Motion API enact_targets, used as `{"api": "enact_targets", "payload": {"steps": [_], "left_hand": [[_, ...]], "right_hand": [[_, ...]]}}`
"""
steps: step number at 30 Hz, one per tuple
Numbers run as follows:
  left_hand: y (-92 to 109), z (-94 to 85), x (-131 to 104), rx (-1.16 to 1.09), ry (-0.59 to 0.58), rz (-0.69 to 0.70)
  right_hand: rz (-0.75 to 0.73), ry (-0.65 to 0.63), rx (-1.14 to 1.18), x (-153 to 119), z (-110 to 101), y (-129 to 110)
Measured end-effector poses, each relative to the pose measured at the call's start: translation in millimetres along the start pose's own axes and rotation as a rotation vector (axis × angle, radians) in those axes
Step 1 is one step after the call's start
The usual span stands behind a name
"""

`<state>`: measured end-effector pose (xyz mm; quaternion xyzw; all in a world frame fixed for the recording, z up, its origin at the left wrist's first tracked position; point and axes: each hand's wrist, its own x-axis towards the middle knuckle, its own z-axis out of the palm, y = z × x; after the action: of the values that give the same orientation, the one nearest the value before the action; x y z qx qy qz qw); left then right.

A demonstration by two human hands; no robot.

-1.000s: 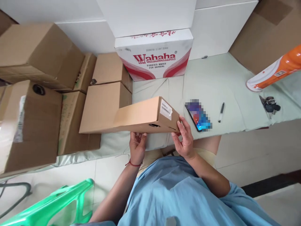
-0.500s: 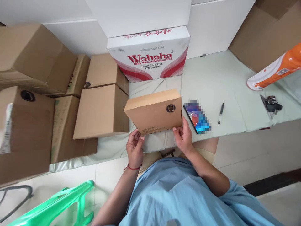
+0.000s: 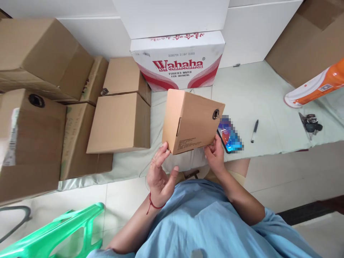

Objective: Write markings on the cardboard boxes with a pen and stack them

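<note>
A small brown cardboard box (image 3: 199, 122) is tilted above the table's front part, one corner toward me. Fine print runs along its lower edge and a dark-rimmed hole sits near its upper right corner. My right hand (image 3: 215, 154) grips the box at its lower right, thumb in front and some fingers hidden behind it. My left hand (image 3: 161, 175), with a red string on the wrist, is open, palm turned up and thumb apart. Its fingertips are at the box's lower left corner; whether they press on it I cannot tell.
Several cardboard boxes (image 3: 115, 122) are stacked at the left. A white and red Wahaha carton (image 3: 177, 68) stands behind. To the right lie a phone (image 3: 230, 138), a pen (image 3: 254, 130), keys (image 3: 311, 122) and an orange-white bottle (image 3: 309, 93). A green plastic stool (image 3: 61, 233) is at lower left.
The cardboard box has turned so its left side faces me more, and has shifted right. My left hand has opened from its hold at the lower left corner. My right hand has stayed on the box.
</note>
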<state>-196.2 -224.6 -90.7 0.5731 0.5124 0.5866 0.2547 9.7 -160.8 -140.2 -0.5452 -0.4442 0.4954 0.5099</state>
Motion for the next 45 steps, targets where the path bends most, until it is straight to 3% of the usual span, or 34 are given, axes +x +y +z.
{"api": "enact_targets", "payload": {"steps": [4,10,15,21,27,33,35,38,41,43,45], "left_hand": [[-1,1.2,3,-0.066,0.002,-0.067],[9,-17.7,3,-0.068,0.054,-0.161],[29,-28.6,3,-0.18,0.11,-0.08],[29,-27.1,15,-0.237,0.108,-0.069],[10,-27.1,22,-0.272,0.073,-0.111],[-19,-11.9,-3,-0.177,0.214,-0.273],[-23,-6.6,-11,-0.146,0.197,-0.313],[-12,-2.4,-16,-0.082,0.073,-0.219],[13,-1.7,-9,0.02,-0.05,0.02],[27,-2.1,-3,0.081,-0.096,0.142],[32,-3.1,1,0.106,-0.119,0.174]], "right_hand": [[-0.062,0.041,-0.036,-1,3,4],[-0.22,0.204,-0.235,-8,1,-15],[-0.402,0.181,-0.287,-18,-15,-54],[-0.412,0.116,-0.353,-24,-29,-81],[-0.383,0.055,-0.402,-9,-31,-61],[-0.411,0.123,-0.526,-3,-27,-38],[-0.416,0.146,-0.546,2,-28,-36],[-0.358,0.193,-0.528,12,-32,-34],[-0.28,0.207,-0.475,19,-37,-29],[-0.251,0.211,-0.446,20,-40,-26],[-0.246,0.226,-0.445,18,-42,-25]]}}
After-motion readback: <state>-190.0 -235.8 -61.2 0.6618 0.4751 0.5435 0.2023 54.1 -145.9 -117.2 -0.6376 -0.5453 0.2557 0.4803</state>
